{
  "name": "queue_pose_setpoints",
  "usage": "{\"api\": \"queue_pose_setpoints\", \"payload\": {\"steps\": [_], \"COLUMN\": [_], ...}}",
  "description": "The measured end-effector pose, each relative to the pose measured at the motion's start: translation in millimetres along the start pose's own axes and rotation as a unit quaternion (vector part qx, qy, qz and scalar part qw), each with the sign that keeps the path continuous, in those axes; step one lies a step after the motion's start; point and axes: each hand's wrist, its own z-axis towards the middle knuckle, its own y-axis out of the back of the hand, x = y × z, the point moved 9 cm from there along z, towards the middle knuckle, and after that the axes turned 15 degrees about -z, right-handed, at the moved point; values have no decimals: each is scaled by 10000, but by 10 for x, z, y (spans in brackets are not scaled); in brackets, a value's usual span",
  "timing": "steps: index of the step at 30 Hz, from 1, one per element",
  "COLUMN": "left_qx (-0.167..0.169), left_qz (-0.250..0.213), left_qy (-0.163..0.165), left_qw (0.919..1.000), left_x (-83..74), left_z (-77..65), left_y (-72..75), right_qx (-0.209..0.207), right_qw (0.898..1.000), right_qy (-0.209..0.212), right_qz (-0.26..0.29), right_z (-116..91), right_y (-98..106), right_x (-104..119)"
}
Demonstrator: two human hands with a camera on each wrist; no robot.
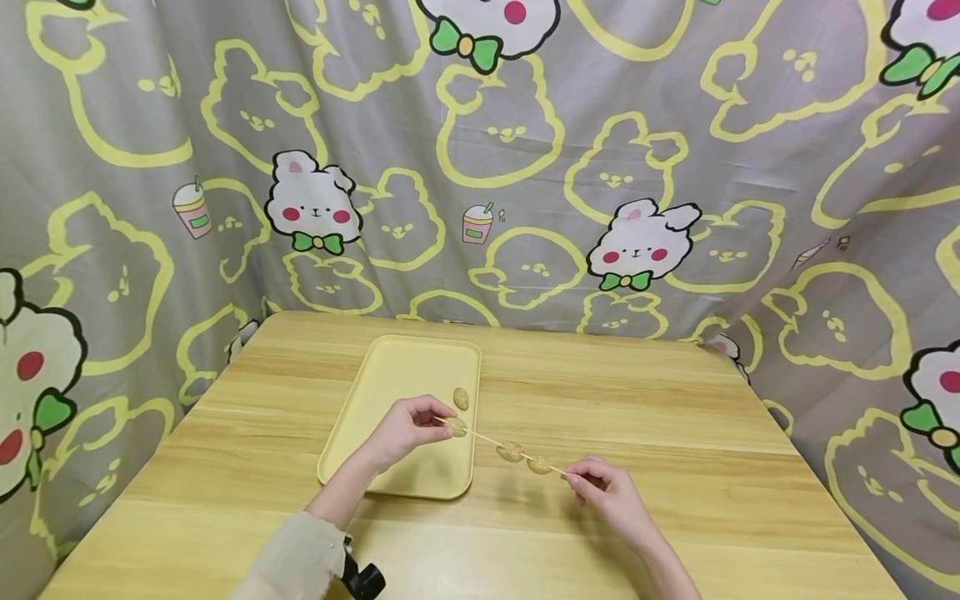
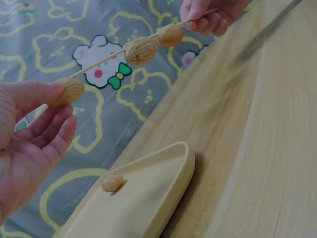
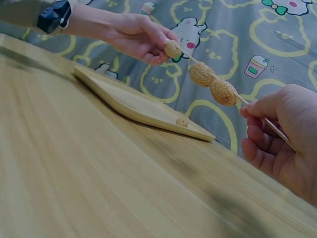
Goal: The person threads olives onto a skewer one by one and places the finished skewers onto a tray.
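My right hand (image 1: 607, 496) pinches one end of a thin wooden skewer (image 3: 240, 98), its fingers curled round the stick. Two wrinkled brown food balls (image 3: 223, 92) sit side by side on the skewer near that hand. At the other end, a third brown ball (image 2: 72, 92) is pinched between the thumb and fingers of my left hand (image 1: 405, 432), with the skewer running up to it. The skewer slants above the table, in front of the tray's right edge. One more brown ball (image 1: 461, 398) lies on the cream tray (image 1: 397, 358).
The tray stands on a wood-grain table (image 1: 637, 400), left of the middle. A grey curtain (image 1: 525, 250) with cartoon prints hangs behind the table and along its sides. A black device (image 3: 53, 16) is strapped to the left wrist.
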Motion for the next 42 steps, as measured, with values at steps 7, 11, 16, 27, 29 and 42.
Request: {"api": "queue_pose_setpoints", "payload": {"steps": [7, 11, 16, 27, 29, 42], "left_qx": [-47, -88, -117, -143, -144, -19], "left_qz": [-180, -339, -552, -874, -887, -954], "left_qy": [4, -8, -132, -117, -121, -214], "left_qw": [9998, 9994, 9983, 9960, 9959, 9952], "left_x": [38, 83, 114, 231, 245, 262], "left_z": [8, 12, 17, 22, 17, 20], "left_y": [-2, -7, -23, -62, -65, -126], "right_qx": [8, -7, 16, -27, -11, 53], "right_qw": [10000, 10000, 9999, 9996, 9995, 9987], "right_qy": [55, -1, -49, 195, 260, 395], "right_qz": [-11, 35, 118, 176, 175, 320], "right_z": [8, 5, 0, 7, 9, 30], "right_y": [-2, 3, 1, -8, -17, -71], "right_x": [17, 21, 12, 48, 63, 109]}}
